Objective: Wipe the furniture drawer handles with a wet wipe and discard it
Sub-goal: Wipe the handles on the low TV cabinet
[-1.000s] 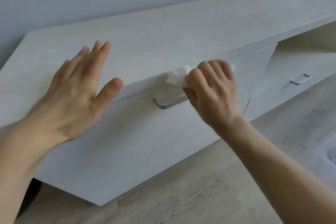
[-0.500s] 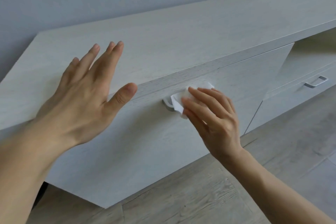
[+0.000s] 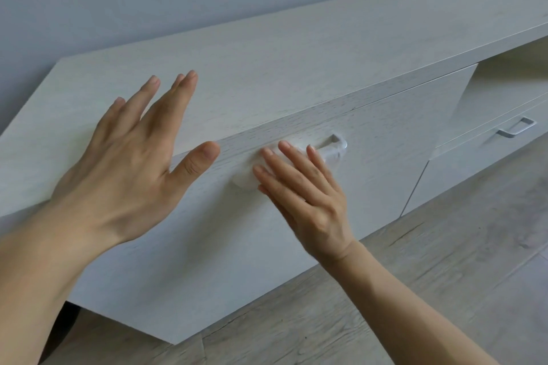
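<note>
A long, low cabinet of pale wood (image 3: 296,68) fills the view. On its left drawer front sits a metal handle (image 3: 338,141); only the handle's right end shows. My right hand (image 3: 305,190) presses a white wet wipe (image 3: 244,181) against the handle's left part with straight fingers; the wipe is blurred and mostly hidden under them. My left hand (image 3: 130,154) lies flat on the cabinet top near its front edge, fingers spread, holding nothing. A second metal handle (image 3: 517,127) is on the drawer further right.
A grey wall stands behind the cabinet. Grey wood-look flooring (image 3: 415,275) runs in front of it and to the right. An open shelf recess (image 3: 519,74) lies above the right drawer.
My right hand has slid the wipe leftward along the handle, uncovering the handle's right end, and its fingers have gone from curled to straight. The view has shifted slightly; my left hand stays on top.
</note>
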